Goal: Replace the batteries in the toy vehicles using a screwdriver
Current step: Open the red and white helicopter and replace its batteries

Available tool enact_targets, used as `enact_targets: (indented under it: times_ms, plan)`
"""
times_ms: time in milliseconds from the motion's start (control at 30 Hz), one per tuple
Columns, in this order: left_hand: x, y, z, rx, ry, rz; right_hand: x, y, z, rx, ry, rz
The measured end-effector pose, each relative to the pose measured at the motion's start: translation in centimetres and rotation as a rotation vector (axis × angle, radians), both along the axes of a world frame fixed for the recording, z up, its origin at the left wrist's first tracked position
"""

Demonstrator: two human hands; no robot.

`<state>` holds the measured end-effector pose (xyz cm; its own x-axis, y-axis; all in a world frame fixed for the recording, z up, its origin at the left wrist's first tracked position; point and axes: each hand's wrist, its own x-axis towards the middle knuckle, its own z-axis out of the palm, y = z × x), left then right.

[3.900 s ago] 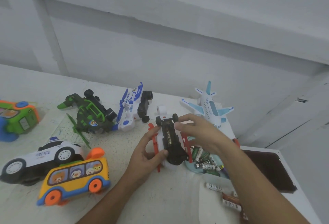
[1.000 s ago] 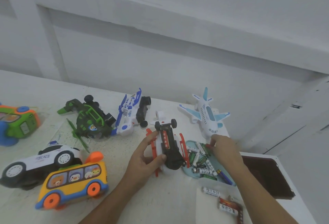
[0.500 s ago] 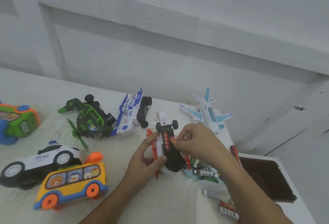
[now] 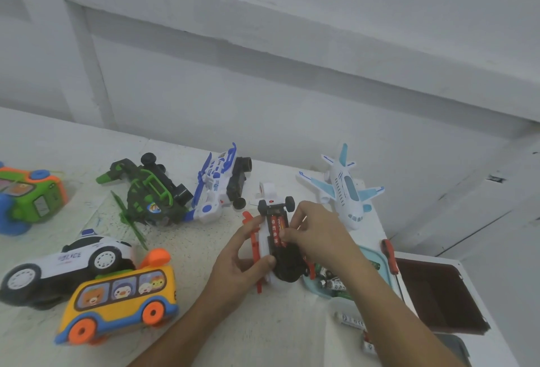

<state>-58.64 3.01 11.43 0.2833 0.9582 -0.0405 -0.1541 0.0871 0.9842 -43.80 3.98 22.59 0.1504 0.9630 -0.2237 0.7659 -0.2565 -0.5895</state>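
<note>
Gripping the upturned toy vehicle (image 4: 287,261), left hand (image 4: 239,267) curled round its side, head view | right hand (image 4: 318,235) just beside, fingertips pinching a red battery (image 4: 281,222) in its open bay | screwdriver (image 4: 390,255) right of right hand, by battery tray (image 4: 377,254)

yellow bus (image 4: 122,296), red batteries (image 4: 277,229), green helicopter (image 4: 146,191)

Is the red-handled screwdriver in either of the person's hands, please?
No, the red-handled screwdriver lies beside the pale blue tray; the left hand holds the upturned red-and-white toy vehicle and the right hand fits a red battery.
</note>
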Motion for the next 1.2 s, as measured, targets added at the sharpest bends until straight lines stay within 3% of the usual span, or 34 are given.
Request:
enact_targets:
  times_ms: [133, 233, 367, 1067, 1200]
  plan:
    - [0.0, -0.1, 0.1, 0.018, 0.013, -0.002, 1.0, -0.4, -0.4, 0.012, 0.142, 0.006]
    - [0.0, -0.2, 0.3, 0.049, 0.033, -0.001, 2.1, -1.3, -0.3, 0.035, 0.365, -0.010]
    - [0.1, -0.2, 0.4, 0.063, 0.057, 0.005, 3.3, -3.4, -1.0, 0.025, 0.447, 0.215]
    - [0.5, -0.3, 0.7, 0.054, 0.050, 0.019, 1.9, -1.2, -1.8, 0.350, -0.029, 0.315]
    - [0.4, -0.3, 0.5, 0.054, 0.049, 0.002, 2.2, -0.4, -1.9, 0.327, -0.014, 0.279]
